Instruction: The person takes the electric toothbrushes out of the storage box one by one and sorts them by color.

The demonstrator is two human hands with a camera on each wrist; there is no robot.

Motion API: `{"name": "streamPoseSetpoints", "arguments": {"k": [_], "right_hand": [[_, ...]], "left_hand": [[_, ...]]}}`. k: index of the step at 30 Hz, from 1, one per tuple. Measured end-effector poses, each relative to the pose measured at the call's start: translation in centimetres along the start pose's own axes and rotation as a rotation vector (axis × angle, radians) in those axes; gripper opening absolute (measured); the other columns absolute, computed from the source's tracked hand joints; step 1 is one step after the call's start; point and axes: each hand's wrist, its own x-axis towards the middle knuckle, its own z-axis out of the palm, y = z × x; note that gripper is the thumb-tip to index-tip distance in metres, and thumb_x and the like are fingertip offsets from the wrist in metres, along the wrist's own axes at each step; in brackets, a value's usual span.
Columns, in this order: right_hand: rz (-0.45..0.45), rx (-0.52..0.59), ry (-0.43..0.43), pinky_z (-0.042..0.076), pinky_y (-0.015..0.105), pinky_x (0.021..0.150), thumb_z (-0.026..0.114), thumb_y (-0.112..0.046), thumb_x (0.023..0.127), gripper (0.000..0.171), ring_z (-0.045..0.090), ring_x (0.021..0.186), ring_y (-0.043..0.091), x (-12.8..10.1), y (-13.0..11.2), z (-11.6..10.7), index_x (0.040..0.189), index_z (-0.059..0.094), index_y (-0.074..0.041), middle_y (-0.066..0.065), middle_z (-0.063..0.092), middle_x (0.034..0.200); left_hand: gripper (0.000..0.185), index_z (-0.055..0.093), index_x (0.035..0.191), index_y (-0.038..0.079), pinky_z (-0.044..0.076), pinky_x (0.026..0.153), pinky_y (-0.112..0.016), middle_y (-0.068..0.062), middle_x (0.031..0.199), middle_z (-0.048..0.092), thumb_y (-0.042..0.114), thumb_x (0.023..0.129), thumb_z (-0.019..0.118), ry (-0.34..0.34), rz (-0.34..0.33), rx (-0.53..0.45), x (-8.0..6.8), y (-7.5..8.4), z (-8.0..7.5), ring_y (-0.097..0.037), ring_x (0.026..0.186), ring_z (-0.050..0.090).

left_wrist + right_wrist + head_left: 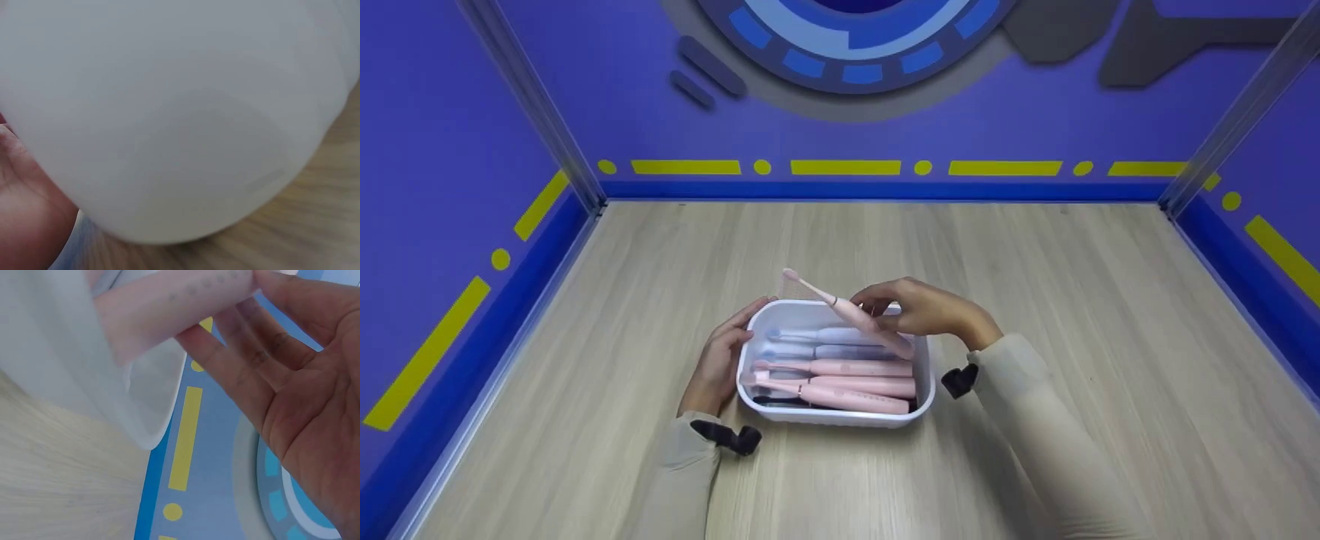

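A white plastic tub [840,418] sits on the wooden table and holds several pink and pale blue electric toothbrushes [847,367] lying side by side. My right hand [877,311] pinches the handle of a pink toothbrush [851,313] over the tub's far side, tilted with its brush head up to the left. In the right wrist view my fingers [225,343] grip that pink handle [180,304] beside the tub wall [67,354]. My left hand [741,328] holds the tub's left end. The left wrist view shows only the tub wall [180,112] and my palm [22,191].
The wooden table [1072,300] is boxed in by purple walls [450,150] with yellow dashes on the left, back and right. Bare tabletop lies all around the tub.
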Motion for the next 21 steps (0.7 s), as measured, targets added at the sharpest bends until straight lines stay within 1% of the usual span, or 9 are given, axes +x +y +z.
{"name": "streamPoseSetpoints", "arguments": {"k": [5,13,19,21], "right_hand": [[-0.020,0.053,0.079,0.052,0.042,0.091,0.060,0.000,0.089,0.039,0.065,0.100,0.020,-0.3,0.4,-0.2,0.127,0.061,-0.005,0.009,0.071,0.105],[-0.068,0.112,0.211,0.052,0.040,0.091,0.059,0.002,0.088,0.040,0.064,0.099,0.021,-0.9,1.2,-0.4,0.127,0.061,-0.006,0.009,0.070,0.106],[-0.074,0.138,0.291,0.056,0.035,0.087,0.059,0.001,0.089,0.038,0.063,0.100,0.021,-1.3,1.9,-0.3,0.127,0.061,-0.005,0.010,0.068,0.109],[-0.083,0.147,0.318,0.056,0.031,0.086,0.061,-0.001,0.090,0.037,0.062,0.101,0.022,-1.4,2.1,-0.3,0.126,0.060,-0.003,0.011,0.068,0.109]], "left_hand": [[0.059,0.036,0.144,-0.006,0.025,0.118,-0.032,-0.012,0.151,0.041,-0.007,0.086,0.027,-0.005,0.004,0.001,0.0,0.1,0.0,-0.015,0.138,0.038],[0.060,0.036,0.144,-0.006,0.024,0.118,-0.032,-0.012,0.151,0.041,-0.007,0.085,0.026,-0.005,0.010,0.023,0.0,0.1,0.0,-0.017,0.140,0.035],[0.059,0.036,0.144,-0.006,0.019,0.120,-0.033,-0.013,0.152,0.039,-0.007,0.086,0.028,0.009,0.010,0.024,-0.1,0.1,0.0,-0.019,0.143,0.030],[0.058,0.037,0.144,-0.005,0.018,0.120,-0.033,-0.013,0.152,0.039,-0.007,0.086,0.028,0.020,0.006,0.023,-0.1,0.1,0.1,-0.018,0.143,0.030]]}}
